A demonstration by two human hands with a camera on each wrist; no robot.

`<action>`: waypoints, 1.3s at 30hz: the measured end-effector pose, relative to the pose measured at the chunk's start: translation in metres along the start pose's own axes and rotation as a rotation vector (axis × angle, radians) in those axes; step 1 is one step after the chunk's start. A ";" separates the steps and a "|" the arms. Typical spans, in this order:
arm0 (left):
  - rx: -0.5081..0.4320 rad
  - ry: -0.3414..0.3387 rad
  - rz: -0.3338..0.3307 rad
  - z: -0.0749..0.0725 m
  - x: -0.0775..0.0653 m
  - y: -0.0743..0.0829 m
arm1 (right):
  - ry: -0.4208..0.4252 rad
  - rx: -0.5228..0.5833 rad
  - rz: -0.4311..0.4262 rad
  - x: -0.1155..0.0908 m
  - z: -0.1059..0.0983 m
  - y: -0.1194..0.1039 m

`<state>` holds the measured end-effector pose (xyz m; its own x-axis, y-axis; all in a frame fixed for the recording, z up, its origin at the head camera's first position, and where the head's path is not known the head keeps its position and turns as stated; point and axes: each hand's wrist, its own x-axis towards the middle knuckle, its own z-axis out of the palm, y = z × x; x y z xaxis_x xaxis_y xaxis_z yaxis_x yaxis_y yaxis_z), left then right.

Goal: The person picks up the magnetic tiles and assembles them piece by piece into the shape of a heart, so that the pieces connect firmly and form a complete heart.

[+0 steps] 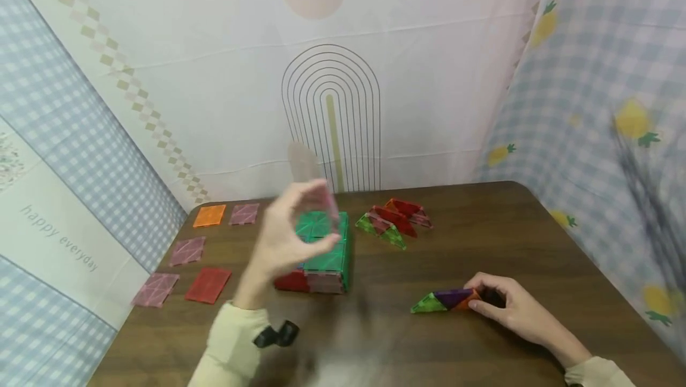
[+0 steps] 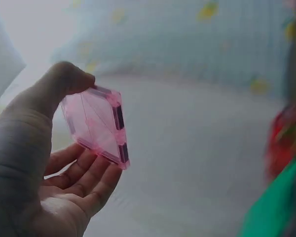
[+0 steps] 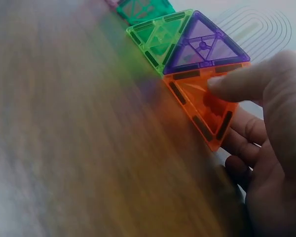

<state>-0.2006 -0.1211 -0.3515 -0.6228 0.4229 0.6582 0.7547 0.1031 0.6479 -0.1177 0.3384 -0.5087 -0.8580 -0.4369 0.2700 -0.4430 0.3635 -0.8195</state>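
Beneath the green box (image 1: pixel 327 263) stretches our brown table (image 1: pixel 386 339), the largest thing before us. The box sits squarely on it, with red and pink squares along its front, probably because flat faces give it a steady seat.

Our left hand (image 1: pixel 284 241) is above the box, thumb and fingers clamped on opposite edges of a pink square (image 2: pixel 96 121); we judge that this edge hold leaves its face free. Our right hand (image 1: pixel 511 311), right of the box and nearer us, pinches one end of a strip (image 1: pixel 450 299); held so, the rest stays uncovered.

Right of the box, towards its back, lies an overlapping pile of triangles (image 1: pixel 393 217). Left of the box we see an orange square (image 1: pixel 209 216), a red square (image 1: pixel 208 285) and three loose pink squares (image 1: pixel 187 251), spaced apart, perhaps for easy lifting.

Smallest are the strip's own pieces, joined edge to edge: a lime triangle (image 3: pixel 160 42), a purple triangle (image 3: pixel 207 47) and, under our thumb, an orange triangle (image 3: pixel 197 101). Whether the strip rests on wood we cannot tell.
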 end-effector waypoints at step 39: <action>-0.001 -0.412 -0.293 0.158 -0.062 -0.069 | 0.152 0.359 0.049 0.036 -0.038 0.047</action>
<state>-0.1815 -0.0122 -0.4969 -0.6751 0.6965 0.2433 0.5602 0.2693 0.7834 -0.1790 0.3713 -0.5184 -0.9165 -0.2893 0.2762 -0.3049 0.0582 -0.9506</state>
